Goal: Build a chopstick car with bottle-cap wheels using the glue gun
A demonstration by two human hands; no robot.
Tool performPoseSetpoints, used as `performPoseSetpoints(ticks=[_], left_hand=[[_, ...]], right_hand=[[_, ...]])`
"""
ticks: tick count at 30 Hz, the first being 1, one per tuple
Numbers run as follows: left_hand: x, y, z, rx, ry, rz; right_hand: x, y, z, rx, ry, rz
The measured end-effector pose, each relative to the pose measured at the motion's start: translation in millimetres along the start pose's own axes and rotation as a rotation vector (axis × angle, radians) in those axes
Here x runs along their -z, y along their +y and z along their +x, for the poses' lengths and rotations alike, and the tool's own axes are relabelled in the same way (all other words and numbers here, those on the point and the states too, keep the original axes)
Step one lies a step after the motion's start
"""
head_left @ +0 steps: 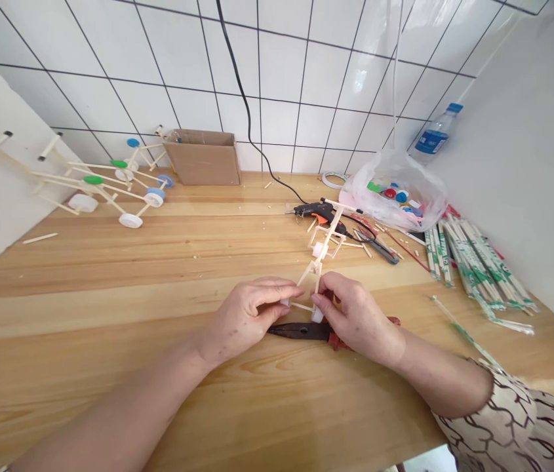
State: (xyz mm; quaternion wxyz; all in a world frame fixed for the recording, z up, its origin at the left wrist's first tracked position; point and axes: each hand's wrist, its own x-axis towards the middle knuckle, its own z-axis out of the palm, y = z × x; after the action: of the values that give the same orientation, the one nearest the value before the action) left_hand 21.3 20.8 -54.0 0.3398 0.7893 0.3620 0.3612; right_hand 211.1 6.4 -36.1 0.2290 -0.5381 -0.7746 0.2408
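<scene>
A small frame of thin wooden sticks (324, 244) with white bottle-cap wheels lies on the wooden table (109, 328), its near end between my hands. My left hand (250, 313) pinches the left end of the near cross stick, fingers closed. My right hand (355, 314) pinches the right end by a white cap (316, 316), fingers closed too. Dark pliers with red handles (301, 330) lie on the table just under and behind both hands.
A black glue gun (316, 210) with its cord lies behind the frame. Finished stick models with coloured caps (109, 187) sit at the back left beside a cardboard box (204, 157). A plastic bag of caps (395, 190), wrapped chopsticks (478, 265), scissors (379, 246) and a water bottle (436, 134) are on the right.
</scene>
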Motion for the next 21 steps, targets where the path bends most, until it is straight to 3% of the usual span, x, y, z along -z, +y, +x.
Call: performPoseSetpoints(ticks=[21], left_hand=[[0.3,1.9,0.0,0.012,-0.003,0.007]], right_hand=[[0.1,-0.3,-0.2,0.033,0.008,-0.015]])
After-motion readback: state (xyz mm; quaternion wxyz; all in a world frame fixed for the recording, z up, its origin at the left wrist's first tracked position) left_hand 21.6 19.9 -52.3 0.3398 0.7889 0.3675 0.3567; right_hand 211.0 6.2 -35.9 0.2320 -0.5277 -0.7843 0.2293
